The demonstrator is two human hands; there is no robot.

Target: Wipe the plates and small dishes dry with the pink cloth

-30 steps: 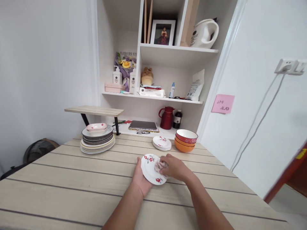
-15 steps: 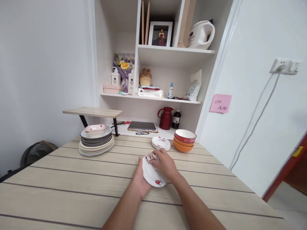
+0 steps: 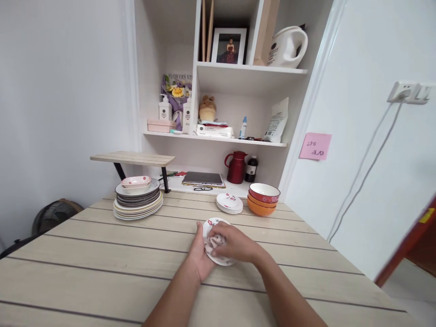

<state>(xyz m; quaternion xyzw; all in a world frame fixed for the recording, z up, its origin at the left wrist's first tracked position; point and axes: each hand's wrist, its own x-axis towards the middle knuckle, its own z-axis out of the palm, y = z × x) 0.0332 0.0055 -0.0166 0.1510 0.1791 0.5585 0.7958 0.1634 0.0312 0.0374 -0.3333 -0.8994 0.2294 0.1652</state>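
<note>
A small white plate [image 3: 211,222] with red flowers rests tilted in my left hand [image 3: 200,255], the thumb along its left rim and the fingers hidden beneath. My right hand [image 3: 238,243] lies over the plate, its fingers closed on a crumpled pale cloth [image 3: 214,241] pressed to the plate's face. Behind the hands stands a short stack of similar flowered plates [image 3: 230,202]. Just right of it are stacked bowls [image 3: 262,207], orange below and a red one with a white inside on top.
At the left, a tall pile of plates [image 3: 138,210] carries a pink dotted dish [image 3: 136,181], near a small raised wooden stand [image 3: 132,158]. Along the back are a laptop [image 3: 202,178], glasses [image 3: 203,188], a red jug [image 3: 235,168] and a dark bottle [image 3: 251,169].
My right hand has moved the cloth from the plate's far edge down toward its middle and near left. My left hand keeps its hold on the plate. The camera view has shifted slightly.
</note>
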